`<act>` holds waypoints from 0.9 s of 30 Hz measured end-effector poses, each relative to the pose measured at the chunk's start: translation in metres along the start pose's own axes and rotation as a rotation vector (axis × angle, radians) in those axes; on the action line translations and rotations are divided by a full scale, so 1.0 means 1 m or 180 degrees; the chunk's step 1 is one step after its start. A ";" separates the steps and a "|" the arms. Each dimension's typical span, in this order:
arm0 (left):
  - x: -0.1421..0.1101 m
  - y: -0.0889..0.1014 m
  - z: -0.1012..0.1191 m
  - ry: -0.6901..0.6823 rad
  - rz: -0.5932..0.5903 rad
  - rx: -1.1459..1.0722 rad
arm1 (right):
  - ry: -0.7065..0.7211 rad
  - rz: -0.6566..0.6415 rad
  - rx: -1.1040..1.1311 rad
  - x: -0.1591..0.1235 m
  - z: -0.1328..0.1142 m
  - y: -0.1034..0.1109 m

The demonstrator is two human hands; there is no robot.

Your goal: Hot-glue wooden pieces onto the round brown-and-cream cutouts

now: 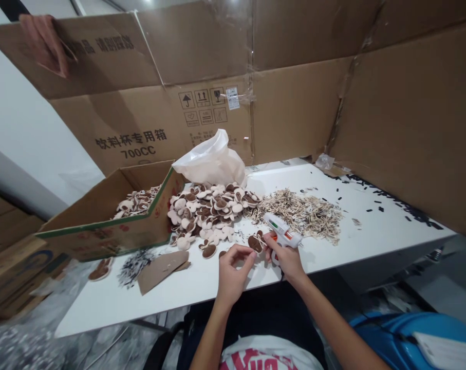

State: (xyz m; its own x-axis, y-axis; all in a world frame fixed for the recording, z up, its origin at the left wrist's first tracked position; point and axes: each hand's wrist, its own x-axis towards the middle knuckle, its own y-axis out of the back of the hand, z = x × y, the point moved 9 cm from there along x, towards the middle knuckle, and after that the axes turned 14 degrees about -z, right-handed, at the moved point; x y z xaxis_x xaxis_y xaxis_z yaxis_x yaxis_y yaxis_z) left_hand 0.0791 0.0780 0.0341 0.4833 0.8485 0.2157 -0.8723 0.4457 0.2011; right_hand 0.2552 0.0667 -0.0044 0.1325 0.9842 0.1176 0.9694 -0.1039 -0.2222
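Observation:
My right hand [289,262] is wrapped around a white hot glue gun [282,229] with an orange part on its side. Between my hands is a brown felt bunny-head shape [256,243] with a pale cord bow. The thumb and index finger of my left hand [233,270] pinch at its lower edge, and my right fingertips are close to its other side. A similar brown piece with a bow [208,250] lies on the table to the left. Another brown piece is partly hidden behind my left hand.
A heap of felt bunny pieces [207,210] lies beside a pile of cord bows [302,210]. A cardboard box [101,239] holds more pieces; a white plastic bag [217,159] stands behind. Black bits [413,213] lie along the right cardboard wall [406,128]. Someone else's hand [45,43] hangs over the left panel.

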 end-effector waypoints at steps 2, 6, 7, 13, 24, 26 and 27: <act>0.000 0.001 -0.001 0.0003 0.0056 -0.0025 | -0.0003 -0.0043 -0.0051 0.000 0.000 -0.001; 0.000 0.002 -0.001 0.0003 0.0095 -0.0037 | 0.0023 -0.0060 -0.0155 0.001 0.000 -0.001; 0.000 0.002 -0.001 0.0012 0.0088 -0.0024 | 0.0022 -0.0057 -0.0175 0.001 0.000 -0.001; 0.002 0.002 -0.003 0.0027 0.0074 0.0013 | 0.0043 -0.0140 -0.0108 0.002 -0.001 -0.003; 0.001 0.003 -0.005 0.0056 0.0141 0.0017 | -0.0049 -0.0459 -0.0030 0.000 -0.002 -0.011; 0.001 0.003 -0.006 0.0043 0.0155 0.0001 | -0.0050 -0.0485 -0.0090 -0.002 -0.006 -0.012; 0.001 0.003 -0.006 0.0027 0.0167 -0.0022 | -0.0049 -0.0484 -0.0110 -0.002 -0.007 -0.013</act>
State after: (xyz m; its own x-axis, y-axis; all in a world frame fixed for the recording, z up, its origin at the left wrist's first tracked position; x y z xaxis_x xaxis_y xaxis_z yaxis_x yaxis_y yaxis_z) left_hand 0.0768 0.0820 0.0291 0.4363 0.8730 0.2178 -0.8969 0.4025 0.1833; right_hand 0.2441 0.0646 0.0053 -0.0194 0.9910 0.1325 0.9846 0.0420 -0.1695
